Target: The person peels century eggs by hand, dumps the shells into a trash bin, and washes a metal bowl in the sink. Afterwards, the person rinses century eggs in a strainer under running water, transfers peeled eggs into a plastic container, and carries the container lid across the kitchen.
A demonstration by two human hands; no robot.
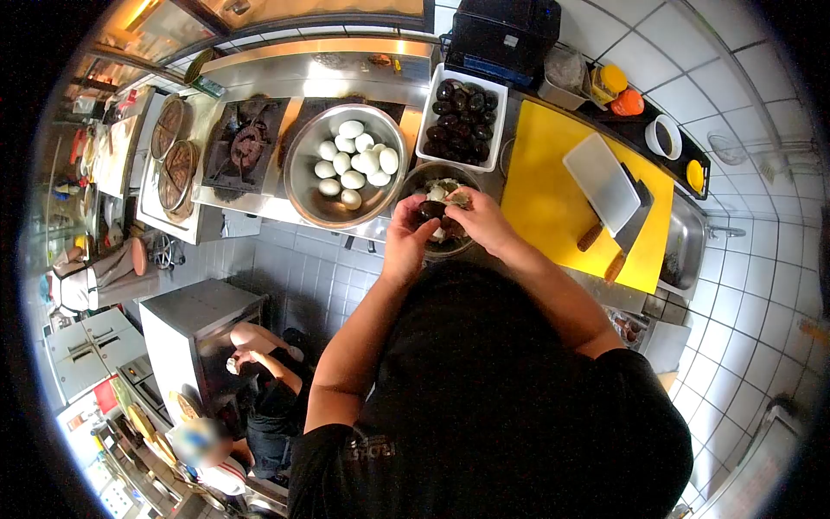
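Observation:
Over a metal bowl holding shell bits, my left hand has its fingers wrapped round a dark egg. My right hand touches the egg's right side, its fingers pinched on a pale piece of shell. To the left is a large steel bowl with several white eggs. Just behind my hands, a white tray contains several dark, glossy eggs.
A yellow board at the right bears a translucent lid and knives with wooden handles. Beyond it is a sink. A stove burner lies left. Another person sits at the lower left.

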